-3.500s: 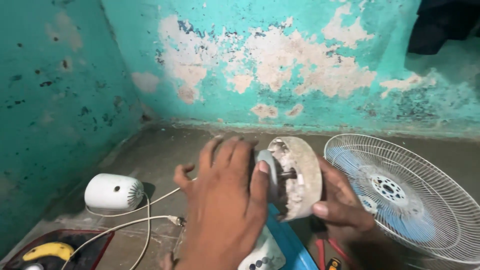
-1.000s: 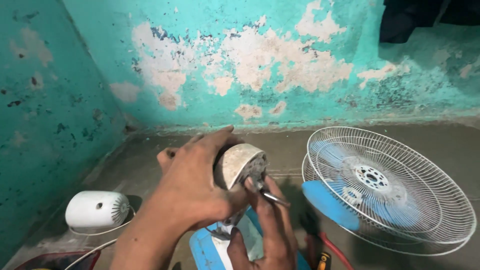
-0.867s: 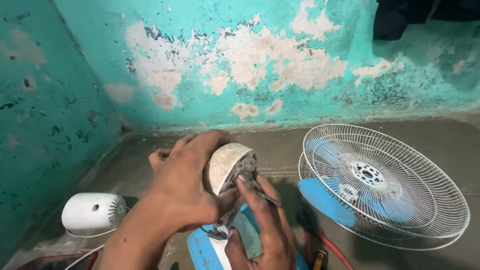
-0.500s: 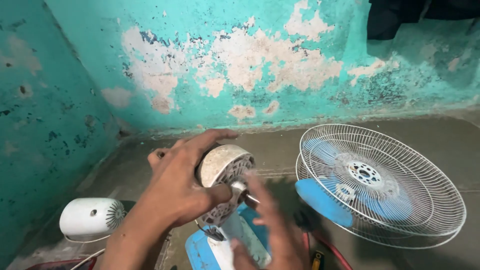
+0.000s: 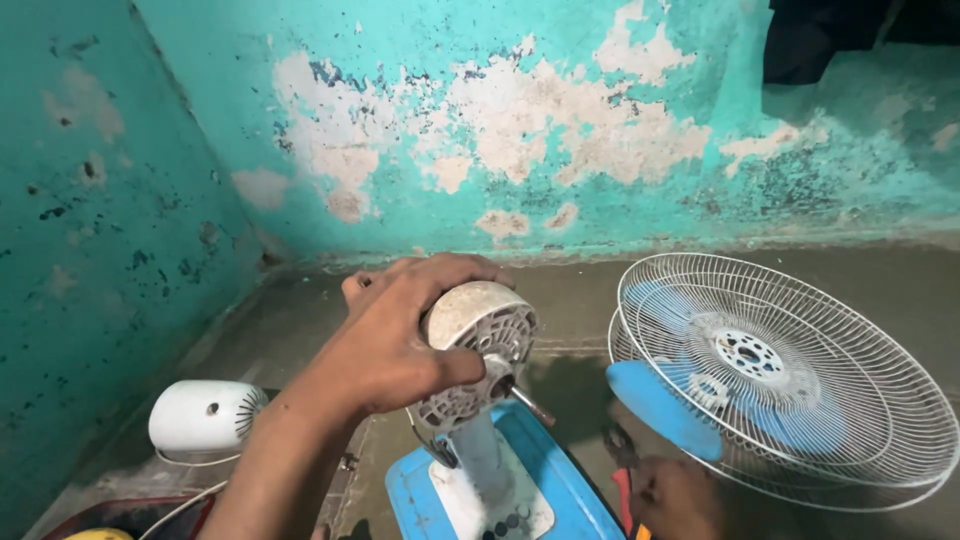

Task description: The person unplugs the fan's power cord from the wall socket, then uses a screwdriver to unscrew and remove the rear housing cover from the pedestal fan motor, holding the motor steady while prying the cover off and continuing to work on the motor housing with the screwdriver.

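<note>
My left hand (image 5: 395, 335) grips a dusty white fan motor housing (image 5: 478, 352) from the left and above, thumb across its front face. The motor's metal shaft (image 5: 530, 403) sticks out toward the lower right. The motor sits on a white neck above a blue and white fan base (image 5: 500, 490). My right hand (image 5: 680, 495) is low at the bottom edge, next to red-handled pliers (image 5: 622, 470) on the floor; whether it grips them is unclear.
A white wire fan guard (image 5: 790, 375) with blue blades (image 5: 660, 405) lies on the concrete floor to the right. A white motor cover (image 5: 203, 418) with a white cable lies at the left. Peeling turquoise walls close the left side and back.
My right hand has left the motor's front and dropped to the floor by the pliers. The left hand keeps its grip on the motor. The view has shifted slightly.
</note>
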